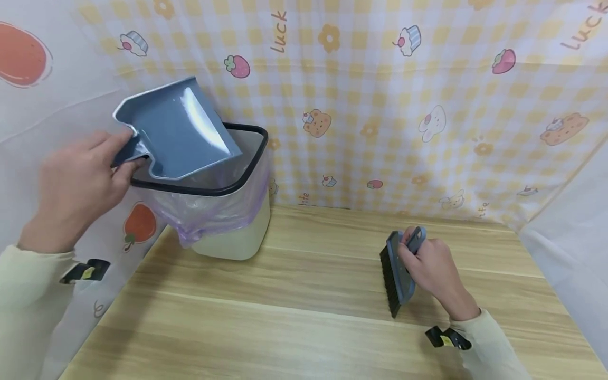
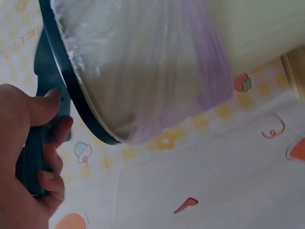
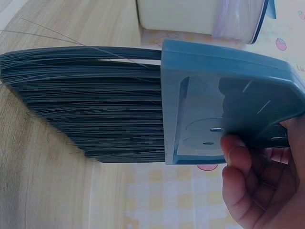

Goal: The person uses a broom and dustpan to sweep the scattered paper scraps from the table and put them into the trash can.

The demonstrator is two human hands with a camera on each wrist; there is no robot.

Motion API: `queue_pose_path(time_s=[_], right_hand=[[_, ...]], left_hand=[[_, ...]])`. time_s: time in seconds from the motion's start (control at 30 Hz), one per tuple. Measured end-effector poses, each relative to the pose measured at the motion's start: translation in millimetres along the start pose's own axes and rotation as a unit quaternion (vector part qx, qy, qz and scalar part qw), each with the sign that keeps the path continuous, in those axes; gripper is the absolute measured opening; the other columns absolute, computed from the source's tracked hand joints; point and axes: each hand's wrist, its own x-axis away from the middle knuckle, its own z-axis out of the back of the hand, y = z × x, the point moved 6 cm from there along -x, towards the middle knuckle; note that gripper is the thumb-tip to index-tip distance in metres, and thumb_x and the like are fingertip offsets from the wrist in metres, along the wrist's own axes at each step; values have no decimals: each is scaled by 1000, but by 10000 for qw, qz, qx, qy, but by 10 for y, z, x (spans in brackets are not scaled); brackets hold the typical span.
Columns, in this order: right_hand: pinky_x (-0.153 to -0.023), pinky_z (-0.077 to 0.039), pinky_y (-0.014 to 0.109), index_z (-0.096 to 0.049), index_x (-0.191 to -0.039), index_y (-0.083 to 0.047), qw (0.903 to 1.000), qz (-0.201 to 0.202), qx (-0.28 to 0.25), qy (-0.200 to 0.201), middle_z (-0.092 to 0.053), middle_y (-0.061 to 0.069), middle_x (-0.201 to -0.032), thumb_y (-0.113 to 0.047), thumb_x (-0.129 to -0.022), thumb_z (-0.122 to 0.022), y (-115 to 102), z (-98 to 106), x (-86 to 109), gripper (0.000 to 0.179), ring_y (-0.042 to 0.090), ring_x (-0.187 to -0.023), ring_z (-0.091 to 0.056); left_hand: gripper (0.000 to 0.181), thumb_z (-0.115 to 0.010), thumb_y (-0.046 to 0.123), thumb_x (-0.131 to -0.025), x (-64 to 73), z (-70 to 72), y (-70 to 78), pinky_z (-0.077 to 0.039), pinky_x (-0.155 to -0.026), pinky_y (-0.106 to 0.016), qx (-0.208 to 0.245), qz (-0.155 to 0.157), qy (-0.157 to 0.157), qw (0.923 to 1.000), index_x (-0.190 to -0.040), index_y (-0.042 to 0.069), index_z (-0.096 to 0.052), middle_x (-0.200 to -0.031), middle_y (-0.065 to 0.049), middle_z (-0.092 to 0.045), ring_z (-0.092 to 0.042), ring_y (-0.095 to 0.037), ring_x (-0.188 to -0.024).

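Note:
My left hand (image 1: pixel 87 184) grips the short handle of a blue-grey dustpan (image 1: pixel 176 129), held tilted over the mouth of a cream trash bin (image 1: pixel 233 240). Its glossy pan surface carries no visible debris. In the left wrist view, the fingers of that hand (image 2: pixel 28 152) curl around the handle beside the bin's dark rim (image 2: pixel 78 102). On the right, my right hand (image 1: pixel 434 266) holds a small blue hand brush (image 1: pixel 404 269), its dark bristles (image 1: pixel 389 282) angled down toward the tabletop. The right wrist view shows the brush head (image 3: pixel 214 105) and long bristles (image 3: pixel 90 105) up close.
A clear, purple-edged bag (image 1: pixel 214 211) lines the bin and folds over its rim. The bin stands at the back left of the wooden table (image 1: pixel 285 316). Behind hangs a yellow checked curtain (image 1: pixel 361 105); white printed cloth (image 1: pixel 28 116) covers the left side.

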Motion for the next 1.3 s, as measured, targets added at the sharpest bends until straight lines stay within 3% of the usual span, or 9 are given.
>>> queue_pose_path(time_s=[0.2, 0.33, 0.43, 0.5, 0.57, 0.83, 1.07, 1.2, 1.3], right_hand=[[-46, -37, 28, -64, -93, -12, 10000, 11, 16, 1, -41, -16, -53, -7, -104, -59, 3, 9, -8, 13, 5, -44, -40], [-46, -37, 28, -64, -93, -12, 10000, -11, 9, 1, -41, -15, -53, -7, -104, -59, 12, 10, -7, 13, 5, -44, -40], [-46, -36, 28, -64, -93, -12, 10000, 4, 9, 31, -40, -16, -53, -6, -104, -60, 15, 14, -5, 13, 5, -43, -39], [-46, -36, 28, -64, -93, -11, 10000, 12, 15, 53, -39, -17, -52, -6, -103, -60, 14, 19, -4, 12, 5, -43, -38], [-46, -36, 28, -65, -93, -11, 10000, 10, 31, 65, -39, -17, -52, -6, -103, -60, 13, 21, -3, 12, 5, -43, -38], [-47, -37, 28, -64, -93, -12, 10000, -12, 49, 49, -40, -16, -53, -6, -103, -60, 19, 12, 1, 13, 6, -45, -40], [-47, -37, 28, -64, -93, -12, 10000, -15, 54, 37, -41, -16, -54, -7, -103, -60, 23, 7, 4, 12, 6, -45, -40], [-47, -37, 28, -64, -93, -12, 10000, -39, 46, 27, -41, -16, -53, -7, -103, -60, 21, 5, 8, 12, 6, -45, -40], [-47, -37, 29, -64, -94, -12, 10000, -49, 58, 9, -41, -16, -53, -8, -104, -60, 20, 5, 11, 12, 7, -45, -41]], left_hand=[[49, -77, 13, -102, -31, -70, 51, -50, -72, -64, 429, 571, -1006, 9924, -145, -7, -63, -123, -35, -70, -65, -48, -90], [46, -73, 15, -105, -50, -62, 189, -47, -68, -55, 699, 392, -1220, 9893, -145, -5, -63, -117, -30, -71, -62, -43, -87], [49, -71, 19, -107, -65, -83, 310, -57, -81, -61, 967, 413, -1482, 9834, -150, -4, -62, -128, -30, -71, -67, -48, -101], [52, -71, 20, -108, -78, -111, 395, -54, -96, -71, 1164, 421, -1630, 9788, -153, -5, -60, -141, -32, -66, -66, -54, -117], [54, -73, 19, -108, -93, -139, 486, -50, -102, -74, 1312, 347, -1692, 9762, -153, -6, -59, -147, -33, -63, -64, -55, -126], [50, -78, 13, -102, -65, -183, 877, -53, -101, -67, 2008, -433, -1137, 9720, -147, -3, -65, -139, -24, -71, -70, -46, -123], [48, -80, 16, -98, -3, -213, 1256, -63, -81, -60, 2330, -1219, -576, 9631, -140, -5, -70, -127, -22, -76, -78, -42, -105], [53, -61, 40, -113, 49, -241, 1450, -63, -64, -51, 2301, -1624, -295, 9591, -137, -6, -71, -117, -21, -76, -78, -35, -85], [63, -44, 51, -119, 102, -279, 1597, -58, -57, -43, 2310, -1932, -130, 9535, -134, -5, -70, -109, -15, -74, -71, -25, -73]])
